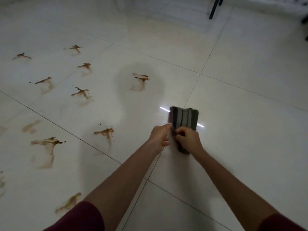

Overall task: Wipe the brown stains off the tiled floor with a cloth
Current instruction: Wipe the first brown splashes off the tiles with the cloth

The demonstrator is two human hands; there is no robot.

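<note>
1. Glossy white tiled floor (241, 147): brown splash stains (140, 80) from 9 to 12 o'clock.
2. Folded striped grey cloth (184, 119) at centre, pinched by left hand (160, 139) and right hand (189, 140).
3. Advise: fold firm pad, wipe inward, nearest stain first.

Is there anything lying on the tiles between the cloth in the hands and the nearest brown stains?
Nothing visible. Both the left hand and the right hand hold the striped cloth. Only bare tiled floor lies between it and the nearest stains, which sit to its left.
</note>
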